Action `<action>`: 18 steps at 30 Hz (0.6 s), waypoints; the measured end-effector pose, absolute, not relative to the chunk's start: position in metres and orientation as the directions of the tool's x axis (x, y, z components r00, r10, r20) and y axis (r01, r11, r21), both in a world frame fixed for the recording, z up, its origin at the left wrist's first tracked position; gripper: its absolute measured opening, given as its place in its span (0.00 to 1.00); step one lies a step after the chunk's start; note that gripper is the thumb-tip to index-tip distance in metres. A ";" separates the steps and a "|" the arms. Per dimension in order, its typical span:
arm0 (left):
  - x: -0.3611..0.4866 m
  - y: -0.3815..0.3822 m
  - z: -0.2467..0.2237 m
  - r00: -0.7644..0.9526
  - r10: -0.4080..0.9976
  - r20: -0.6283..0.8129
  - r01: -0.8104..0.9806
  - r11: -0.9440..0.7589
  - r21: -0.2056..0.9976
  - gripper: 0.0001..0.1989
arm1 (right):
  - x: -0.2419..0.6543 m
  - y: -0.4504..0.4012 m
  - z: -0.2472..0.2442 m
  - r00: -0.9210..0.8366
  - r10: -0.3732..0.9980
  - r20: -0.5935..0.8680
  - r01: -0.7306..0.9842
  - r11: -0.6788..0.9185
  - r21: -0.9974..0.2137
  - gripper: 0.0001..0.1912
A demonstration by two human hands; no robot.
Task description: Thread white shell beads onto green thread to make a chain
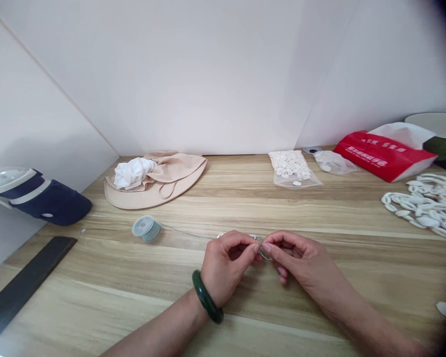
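Observation:
My left hand (228,263), with a dark green bangle (207,297) on its wrist, pinches a thin greenish cord near the middle of the table. Close beside it, my right hand (297,258) is pinched on the same cord (265,255), which bends in a small loop between the fingertips. From behind my left hand the cord runs left to a spool (147,228) of pale blue-green cord standing on the table. Small white pieces (220,235) show just beyond my hands, mostly hidden by the fingers.
A beige hat (178,173) with crumpled white cloth (134,172) lies at the back left. A blue bottle (52,198) and a dark flat bar (26,282) are at left. Behind my hands sits a bag of white shells (292,166); a red tissue pack (384,156) and shell strands (427,203) lie right.

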State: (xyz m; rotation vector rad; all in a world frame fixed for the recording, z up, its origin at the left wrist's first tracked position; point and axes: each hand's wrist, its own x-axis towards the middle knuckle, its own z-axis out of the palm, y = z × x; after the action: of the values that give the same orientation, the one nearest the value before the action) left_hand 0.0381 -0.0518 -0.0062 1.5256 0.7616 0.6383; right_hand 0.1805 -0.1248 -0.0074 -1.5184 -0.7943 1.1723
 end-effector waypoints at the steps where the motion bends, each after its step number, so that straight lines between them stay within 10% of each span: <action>1: 0.039 -0.052 -0.007 0.633 0.771 -0.060 0.068 0.022 0.997 0.08 | 0.181 -0.125 -0.006 0.334 0.905 -0.264 -0.085 -0.250 -0.964 0.13; 7: 0.040 -0.054 -0.008 0.603 0.781 -0.164 0.030 0.183 0.983 0.12 | 0.185 -0.129 0.005 0.315 0.915 -0.253 -0.315 -0.151 -0.937 0.13; 18: 0.039 -0.042 0.001 0.597 0.757 -0.265 -0.013 0.339 0.941 0.12 | 0.186 -0.126 -0.007 0.397 0.908 -0.136 0.037 -0.164 -0.986 0.15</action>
State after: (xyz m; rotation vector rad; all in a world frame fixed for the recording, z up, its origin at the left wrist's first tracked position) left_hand 0.0390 -0.0420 0.0009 1.1242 0.8003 0.5782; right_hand 0.1857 -0.1265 -0.0072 -1.5362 -0.8748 0.9747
